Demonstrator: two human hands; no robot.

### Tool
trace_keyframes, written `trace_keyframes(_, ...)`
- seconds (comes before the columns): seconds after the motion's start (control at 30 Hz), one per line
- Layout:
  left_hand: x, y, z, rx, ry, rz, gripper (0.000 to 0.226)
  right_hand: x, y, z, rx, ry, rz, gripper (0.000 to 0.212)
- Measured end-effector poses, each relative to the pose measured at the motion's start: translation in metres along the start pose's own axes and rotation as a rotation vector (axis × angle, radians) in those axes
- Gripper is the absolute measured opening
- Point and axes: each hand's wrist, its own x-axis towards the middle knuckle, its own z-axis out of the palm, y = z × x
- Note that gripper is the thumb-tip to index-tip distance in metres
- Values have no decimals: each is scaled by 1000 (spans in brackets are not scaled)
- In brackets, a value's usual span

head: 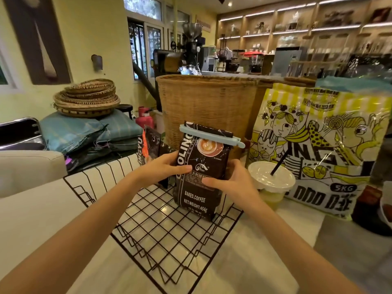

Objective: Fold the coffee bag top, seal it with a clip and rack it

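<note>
On the left, the wire rack [148, 219] is lying on the white desk [31, 219], its upright dividers rising at the far left side. A second dark bag [150, 145] is standing at the rack's far edge.

The left hand [163, 168] is wrapping the left side of the coffee bag [201, 177], thumb lying across the front and fingers going behind; its grip is pinching the bag. The bag is standing upright in the rack, its base seeming to be touching the wire floor near the right edge. Across its folded top the blue clip [210, 135] is sitting shut, tilting slightly down to the right. So folding and sealing look done, and racking is the step in hand.

The right hand [231, 181] is pressing the bag's right side, thumb on the front, its grip likewise pinching the bag.

To finish well, both hands should be settling the base flat on the wires before letting go, keeping the bag vertical so the clip is not slipping. Just beside the right hand, a lidded cup [271, 179] with a straw is standing, so that hand should be drawing back carefully. Beyond it, a big yellow sack [318, 145] is leaning.
</note>
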Motion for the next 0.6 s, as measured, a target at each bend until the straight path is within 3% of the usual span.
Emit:
trace_keyframes(0.17,0,-1,-2,1,-33,-27,43,-4,2,4,-29,15,-4,78)
trace_keyframes(0.43,-6,5,9,66,129,47,46,-5,0,4,1,13,27,85)
trace_keyframes(0.6,-16,11,15,218,212,20,54,-19,-15,6,33,209,-56,86)
